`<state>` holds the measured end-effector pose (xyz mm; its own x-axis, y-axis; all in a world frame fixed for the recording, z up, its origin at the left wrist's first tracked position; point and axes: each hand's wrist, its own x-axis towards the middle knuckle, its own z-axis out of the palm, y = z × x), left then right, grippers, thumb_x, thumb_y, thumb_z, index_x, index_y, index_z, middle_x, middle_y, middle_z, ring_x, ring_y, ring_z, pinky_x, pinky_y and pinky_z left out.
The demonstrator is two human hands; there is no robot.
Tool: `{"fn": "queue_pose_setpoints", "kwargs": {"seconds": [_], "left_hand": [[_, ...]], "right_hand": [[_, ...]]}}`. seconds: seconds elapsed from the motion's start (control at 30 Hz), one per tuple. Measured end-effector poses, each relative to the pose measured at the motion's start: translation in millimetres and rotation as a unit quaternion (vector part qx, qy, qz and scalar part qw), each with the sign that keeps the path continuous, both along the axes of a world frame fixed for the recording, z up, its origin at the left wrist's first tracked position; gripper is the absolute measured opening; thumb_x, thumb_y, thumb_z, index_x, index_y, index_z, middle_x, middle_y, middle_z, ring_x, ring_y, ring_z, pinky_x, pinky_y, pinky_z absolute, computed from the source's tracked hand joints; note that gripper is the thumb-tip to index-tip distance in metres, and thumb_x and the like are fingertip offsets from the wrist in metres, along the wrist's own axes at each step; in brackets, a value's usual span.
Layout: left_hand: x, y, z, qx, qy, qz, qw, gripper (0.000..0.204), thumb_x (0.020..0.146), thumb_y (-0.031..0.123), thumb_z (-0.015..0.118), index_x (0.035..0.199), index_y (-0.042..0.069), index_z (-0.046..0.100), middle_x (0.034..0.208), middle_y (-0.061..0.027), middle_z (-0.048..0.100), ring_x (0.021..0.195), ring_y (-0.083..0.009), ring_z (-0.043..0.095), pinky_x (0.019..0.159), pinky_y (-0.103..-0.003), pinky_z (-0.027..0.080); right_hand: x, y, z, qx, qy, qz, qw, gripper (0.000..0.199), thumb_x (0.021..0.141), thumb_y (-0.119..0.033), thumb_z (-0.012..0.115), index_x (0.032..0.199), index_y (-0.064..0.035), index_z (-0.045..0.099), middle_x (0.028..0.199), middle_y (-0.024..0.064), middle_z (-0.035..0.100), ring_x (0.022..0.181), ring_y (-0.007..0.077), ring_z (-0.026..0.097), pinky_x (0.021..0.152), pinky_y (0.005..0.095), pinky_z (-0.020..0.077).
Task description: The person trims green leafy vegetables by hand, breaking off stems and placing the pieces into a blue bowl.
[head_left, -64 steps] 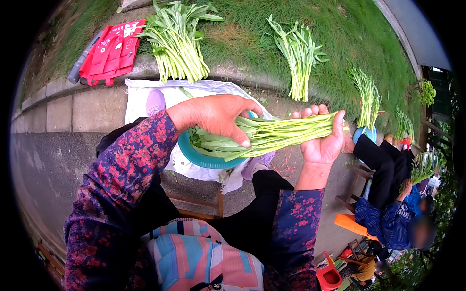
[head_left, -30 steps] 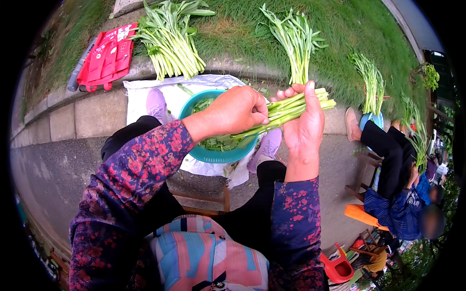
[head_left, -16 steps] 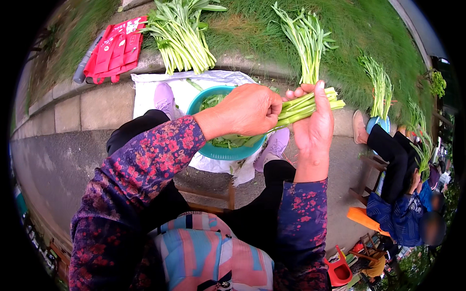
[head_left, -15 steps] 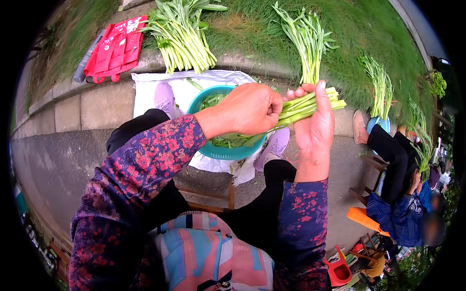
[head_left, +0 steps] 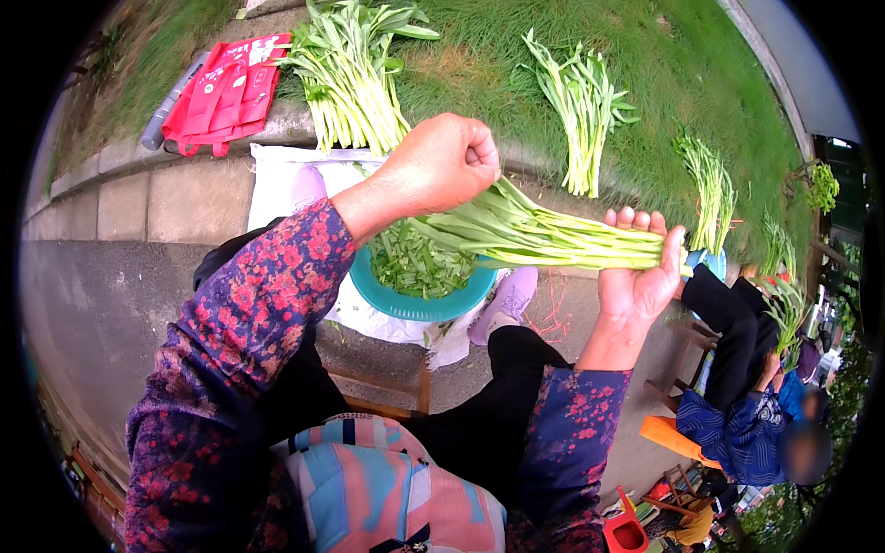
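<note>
A: Item 1, nearest: bundle of green stalks (head_left: 544, 238), held horiz. above the teal basin (head_left: 419, 297). Handling?

B: Light, I'd judge. Stalks bendy, snap if kinked; leaves soft, bruise easily. Loose bunch, so it can slide apart. Best grip: the firm stem part, one hand each end, not the leafy tips.

A: Hands?

B: Left hand (head_left: 445, 166) is a closed fist round the bundle's left end, just above the basin's far rim. Right hand (head_left: 638, 276) to the right of basin, palm up, fingers curled over the cut ends, thumb under.

A: Basin contents?

B: Chopped or picked green bits. Basin sits on a white sheet (head_left: 277, 180), between the person's knees.

A: Beyond the basin?

B: Far side: stone kerb, then grass w/ laid-out bunches of greens (head_left: 355, 69), a second bunch (head_left: 581, 97) to its right. Red bag (head_left: 226, 92) far-left of basin. Another person, dark sleeves, sits far-right.

A: Diff vs. 0.5 s ago?

B: Bundle was tilted up, hands close together over the basin. Now hands are apart and the bundle lies stretched out, nearly level.
</note>
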<state>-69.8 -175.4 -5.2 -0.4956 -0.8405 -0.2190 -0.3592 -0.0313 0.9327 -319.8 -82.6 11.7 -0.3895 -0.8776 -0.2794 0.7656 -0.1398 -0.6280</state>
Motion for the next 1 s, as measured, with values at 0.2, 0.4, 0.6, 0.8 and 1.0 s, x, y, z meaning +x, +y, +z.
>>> {"fn": "queue_pose_setpoints", "kwargs": {"seconds": [0.2,0.4,0.6,0.8,1.0], "left_hand": [[20,-5,7,0.026,0.043,-0.033,0.998,0.007,0.076,0.007,0.066,0.072,0.001,0.064,0.066,-0.0044,0.064,0.062,-0.0101,0.058,0.060,-0.026,0.047],[36,-6,23,0.127,-0.005,-0.218,0.968,0.010,0.080,0.008,0.068,0.084,-0.001,0.068,0.071,-0.0023,0.065,0.066,-0.0068,0.058,0.064,-0.023,0.047],[27,-3,31,0.148,-0.019,-0.200,0.968,0.018,0.082,0.018,0.068,0.075,0.002,0.067,0.059,-0.0006,0.062,0.058,-0.0066,0.056,0.055,-0.024,0.044],[-6,21,18,-0.001,0.107,-0.096,0.990,0.010,0.078,0.010,0.071,0.077,0.002,0.064,0.067,-0.0004,0.061,0.063,-0.0080,0.056,0.059,-0.023,0.044],[-30,34,18,-0.114,0.131,-0.079,0.982,0.009,0.075,0.008,0.070,0.082,0.004,0.067,0.076,-0.0064,0.063,0.072,-0.0189,0.061,0.067,-0.030,0.048]], "right_hand": [[-31,9,6,-0.061,-0.020,-0.056,0.996,0.032,0.092,-0.036,0.053,0.087,-0.0053,0.061,0.082,0.0090,0.062,0.085,0.0265,0.058,0.087,0.0463,0.0442],[-51,16,11,-0.115,0.011,-0.140,0.983,0.027,0.092,-0.033,0.054,0.084,-0.0080,0.057,0.077,0.0028,0.060,0.077,0.0211,0.059,0.084,0.0428,0.0452],[-62,21,7,-0.130,-0.016,-0.140,0.981,0.029,0.092,-0.034,0.053,0.087,-0.0059,0.058,0.079,0.0047,0.059,0.079,0.0219,0.057,0.086,0.0428,0.0444],[-17,-3,11,0.025,-0.017,-0.065,0.997,0.034,0.091,-0.037,0.055,0.094,-0.0032,0.057,0.077,0.0068,0.053,0.076,0.0225,0.051,0.087,0.0423,0.0430],[27,-11,6,0.072,-0.006,0.087,0.994,0.046,0.088,-0.049,0.055,0.094,-0.0037,0.057,0.070,0.0032,0.049,0.071,0.0194,0.049,0.079,0.0388,0.0447]]}}
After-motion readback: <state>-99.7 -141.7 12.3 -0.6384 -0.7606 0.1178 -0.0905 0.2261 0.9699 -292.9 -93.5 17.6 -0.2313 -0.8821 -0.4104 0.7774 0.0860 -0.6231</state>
